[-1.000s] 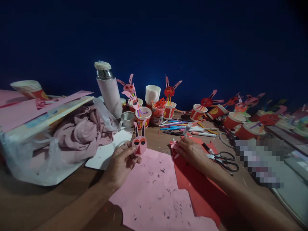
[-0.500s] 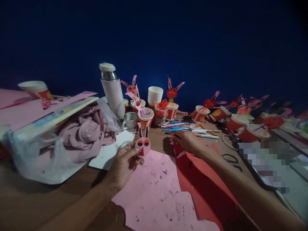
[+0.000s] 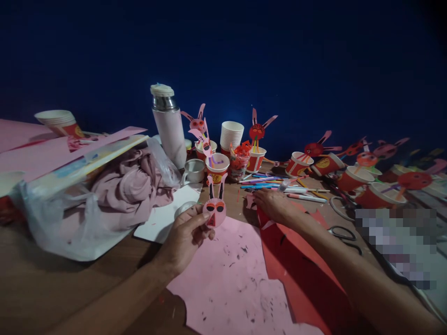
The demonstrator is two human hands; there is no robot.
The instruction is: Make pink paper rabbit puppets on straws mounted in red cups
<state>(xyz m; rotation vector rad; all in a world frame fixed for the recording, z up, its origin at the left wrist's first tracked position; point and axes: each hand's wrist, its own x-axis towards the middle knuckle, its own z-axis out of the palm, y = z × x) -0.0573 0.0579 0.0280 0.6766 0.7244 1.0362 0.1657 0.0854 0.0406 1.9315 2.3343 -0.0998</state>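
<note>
While the left hand [image 3: 185,237] is pinching one pink paper rabbit face [image 3: 214,210] with two black-striped ears, the right hand [image 3: 274,204] is lying flat, holding nothing, on red paper [image 3: 300,265].

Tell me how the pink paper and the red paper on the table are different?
The pink paper lies nearer the left hand, which holds a bunny face above it; the red paper lies under the right hand. The pink paper is speckled with dark scraps; the red paper looks darker and plainer. Both lie flat with cut, uneven edges.
</note>
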